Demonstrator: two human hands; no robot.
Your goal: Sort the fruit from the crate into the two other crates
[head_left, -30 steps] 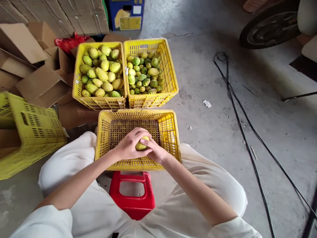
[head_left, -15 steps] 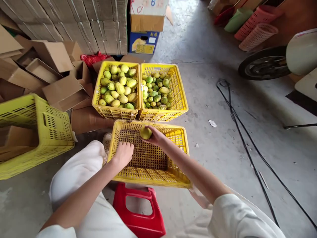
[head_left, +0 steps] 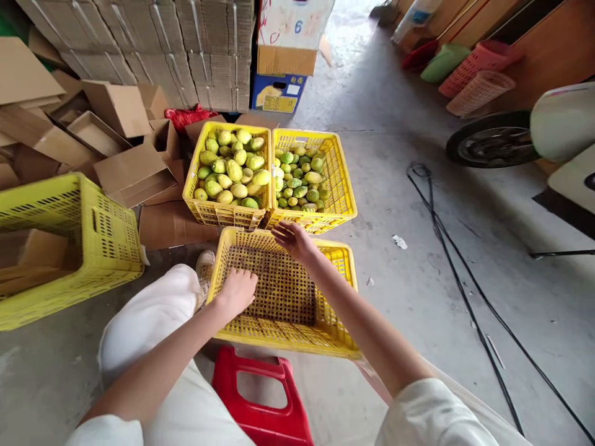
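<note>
My right hand (head_left: 294, 240) is open, its fingers apart and nothing in them. It hovers over the far rim of the near yellow crate (head_left: 288, 345), close to the two fruit crates. Over the left part of the near crate is my left hand (head_left: 238, 291), back up and fingers curled in; whatever lies under them is hidden. Beyond stand two yellow crates side by side. Larger green-yellow oval fruits (head_left: 235, 170) fill the left crate (head_left: 223, 217); smaller, greener ones (head_left: 297, 183) lie in the right crate (head_left: 343, 179). Bare perforated floor shows in the near crate.
A red plastic stool (head_left: 260, 427) stands before me. To the left are a yellow-green crate (head_left: 111, 238) with cardboard and a heap of open cartons (head_left: 130, 170). Black cable (head_left: 458, 272) runs over the floor at right, near a wheeled vehicle (head_left: 497, 139).
The green-yellow fruit has left my right hand, which opened and moved away from me toward the fruit crates. My left hand keeps nearly the same place. The view has shifted slightly.
</note>
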